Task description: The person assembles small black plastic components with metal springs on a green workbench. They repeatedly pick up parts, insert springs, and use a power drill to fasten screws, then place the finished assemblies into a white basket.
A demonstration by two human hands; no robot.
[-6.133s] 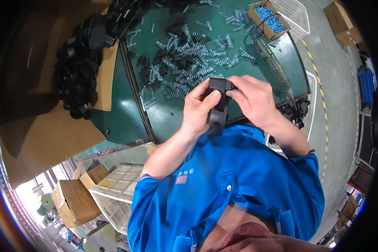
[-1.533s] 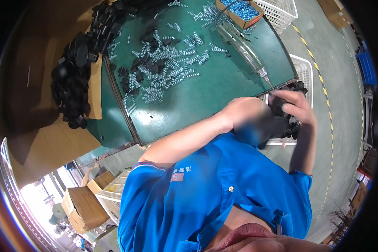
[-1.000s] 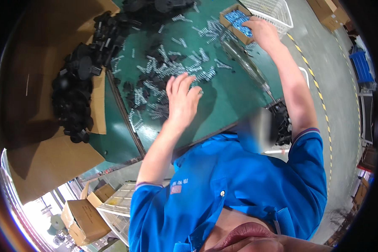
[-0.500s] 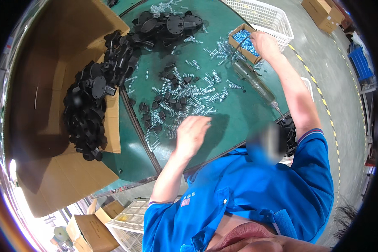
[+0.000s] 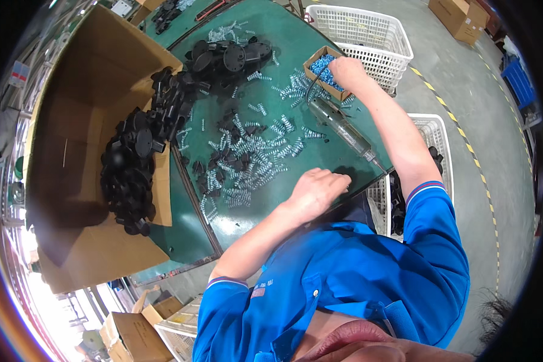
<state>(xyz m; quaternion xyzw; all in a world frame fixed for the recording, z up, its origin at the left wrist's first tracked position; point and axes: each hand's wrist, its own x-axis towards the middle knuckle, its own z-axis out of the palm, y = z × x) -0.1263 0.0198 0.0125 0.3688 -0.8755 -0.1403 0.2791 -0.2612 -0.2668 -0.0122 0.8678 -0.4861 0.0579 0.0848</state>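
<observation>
My right hand [image 5: 349, 75] reaches over the rim of a small cardboard box [image 5: 347, 95]. Its fingers curl down at the blue screws [image 5: 323, 67] inside, and their tips are hidden. Low over the green table [image 5: 247, 211], by its front edge, is my left hand [image 5: 320, 193], fingers bent together and pointing right; anything under them is out of sight. An electric screwdriver [image 5: 344, 128] lies between the hands, its bit toward the table's right corner. Left of it spread many loose metal springs [image 5: 265, 158], with small black parts [image 5: 199, 167] among them.
A large open carton [image 5: 72, 241] with black plastic fittings [image 5: 130, 163] stands at the left; more fittings [image 5: 234, 58] are heaped on the table's far part. White crates [image 5: 374, 30] stand beyond the table and at its right, one holding black parts [image 5: 398, 205].
My left hand has moved right, away from the springs toward the front edge. My right hand stays at the screw box. The whole view has shifted, showing more of the right-hand crate.
</observation>
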